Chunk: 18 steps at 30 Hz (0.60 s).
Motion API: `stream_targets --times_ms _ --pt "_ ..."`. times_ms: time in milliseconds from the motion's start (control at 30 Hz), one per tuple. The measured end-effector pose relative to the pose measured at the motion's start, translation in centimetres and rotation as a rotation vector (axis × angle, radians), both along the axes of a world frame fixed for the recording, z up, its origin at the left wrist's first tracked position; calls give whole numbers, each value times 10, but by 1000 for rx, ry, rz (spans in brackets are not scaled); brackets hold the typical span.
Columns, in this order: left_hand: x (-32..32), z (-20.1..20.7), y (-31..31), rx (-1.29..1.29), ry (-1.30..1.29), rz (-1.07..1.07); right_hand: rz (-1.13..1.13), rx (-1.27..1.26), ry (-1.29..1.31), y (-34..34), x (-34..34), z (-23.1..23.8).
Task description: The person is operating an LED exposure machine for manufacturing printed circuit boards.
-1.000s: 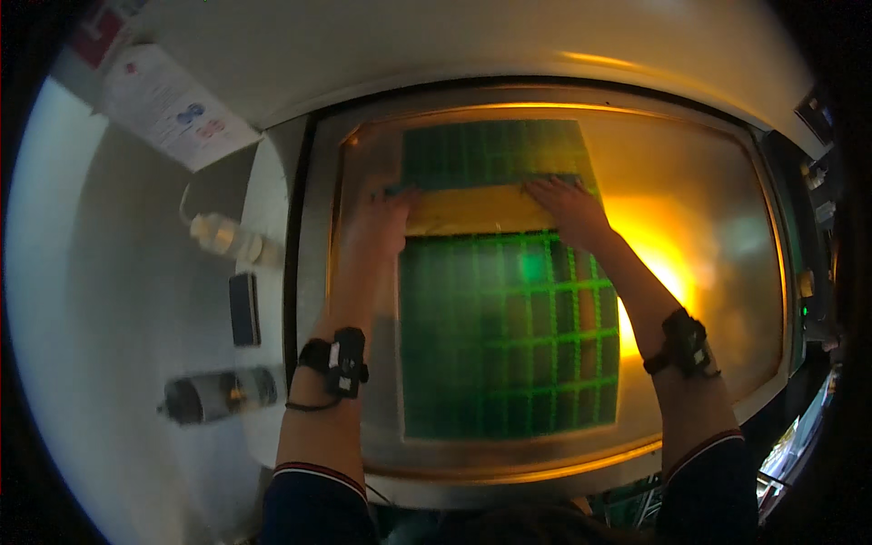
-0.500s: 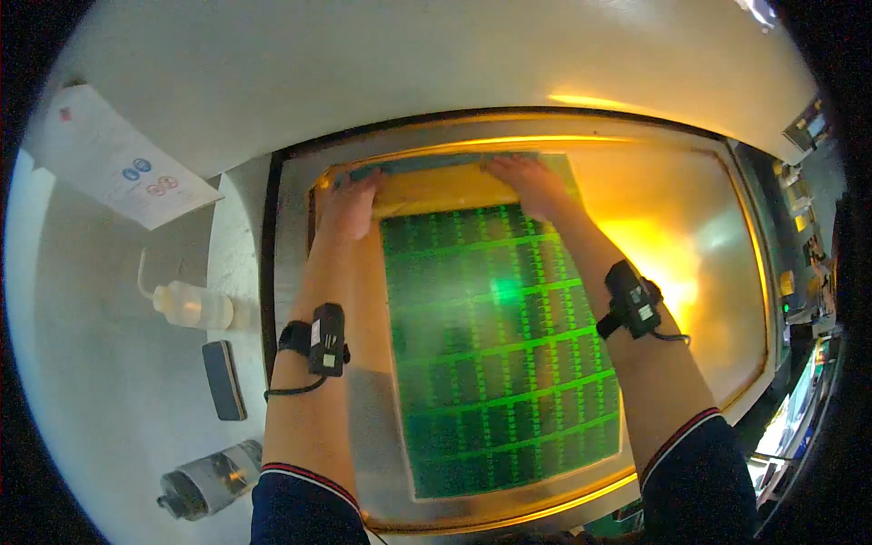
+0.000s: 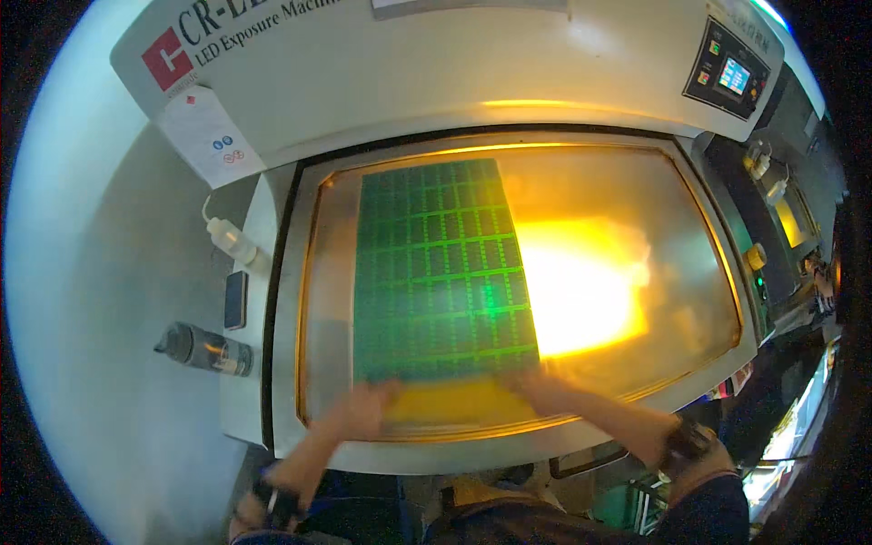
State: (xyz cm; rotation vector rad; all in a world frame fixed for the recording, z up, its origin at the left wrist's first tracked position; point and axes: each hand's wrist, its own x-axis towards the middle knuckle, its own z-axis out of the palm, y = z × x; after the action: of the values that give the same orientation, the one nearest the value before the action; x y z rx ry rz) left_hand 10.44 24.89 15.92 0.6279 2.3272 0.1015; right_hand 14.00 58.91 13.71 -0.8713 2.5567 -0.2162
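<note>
A green circuit panel (image 3: 440, 263) with a grid of bright lines lies flat on the metal bed of an exposure machine. Across its near edge stretches a wide yellow strip (image 3: 459, 404), see-through and blurred, whose kind I cannot make out. My left hand (image 3: 368, 409) is closed on the strip's left end. At the strip's right end, my right hand (image 3: 538, 389) is closed on it too. Motion smears the fingers of both hands. Each forearm wears a black device, the left (image 3: 275, 504) and the right (image 3: 686, 445).
A gold-coloured seal (image 3: 304, 345) rims the bed, and bright light glares right of the panel. On the left ledge are a squeeze bottle (image 3: 232, 241), a phone (image 3: 235, 300) and a grey drinking bottle (image 3: 204, 350). A control panel (image 3: 729, 71) sits on the raised lid.
Both hands and the yellow strip have come from the panel's far end to its near edge. My view has shifted back, showing more of the lid. The panel's far end is now uncovered.
</note>
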Motion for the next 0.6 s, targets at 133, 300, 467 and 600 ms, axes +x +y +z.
stream_targets --times_ms 133,300,467,600 --pt "108 -53 -17 127 221 -17 47 53 103 20 104 -3" --pt "112 -8 32 87 54 101 -81 -56 56 44 105 -18" --pt "115 -45 74 95 200 55 -88 -72 284 101 117 -33" --pt "46 -24 98 194 259 177 -161 -113 334 112 38 -24"
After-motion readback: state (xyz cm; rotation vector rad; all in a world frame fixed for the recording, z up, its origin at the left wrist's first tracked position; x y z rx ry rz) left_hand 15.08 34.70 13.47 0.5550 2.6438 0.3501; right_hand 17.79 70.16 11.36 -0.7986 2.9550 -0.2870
